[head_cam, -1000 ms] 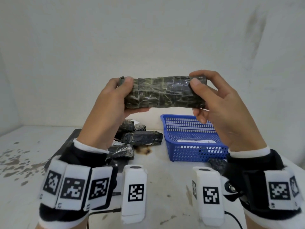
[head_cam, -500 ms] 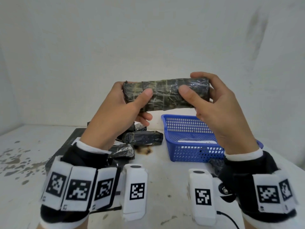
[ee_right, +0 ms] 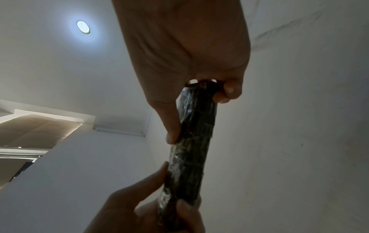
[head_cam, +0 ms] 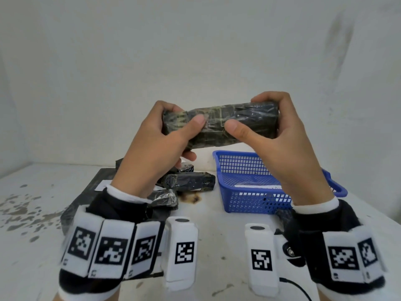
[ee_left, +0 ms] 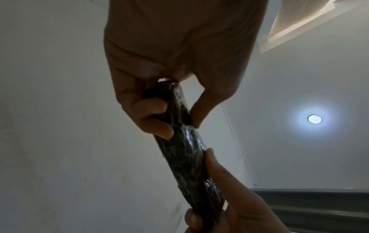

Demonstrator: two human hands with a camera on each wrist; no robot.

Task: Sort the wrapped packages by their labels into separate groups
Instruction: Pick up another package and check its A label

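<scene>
A long dark green package (head_cam: 219, 124) wrapped in clear film is held level in the air above the table, in front of the white wall. My left hand (head_cam: 173, 129) grips its left end, thumb on the near face. My right hand (head_cam: 267, 124) grips the right end in the same way. No label shows on the side facing me. In the left wrist view the package (ee_left: 185, 149) runs down from my left hand (ee_left: 169, 116). The right wrist view shows the package (ee_right: 191, 141) in my right hand (ee_right: 199, 110). Several more dark wrapped packages (head_cam: 191, 181) lie on the table below.
A blue mesh basket (head_cam: 249, 170) stands on the white table at the right, with a white paper slip (head_cam: 258, 187) inside. A black flat mat (head_cam: 86, 196) with a white label lies at the left under the pile. A brown stain (head_cam: 191, 198) marks the table.
Both hands have lowered the package a little and turned it. Both thumbs have slid inward along its near face toward the middle.
</scene>
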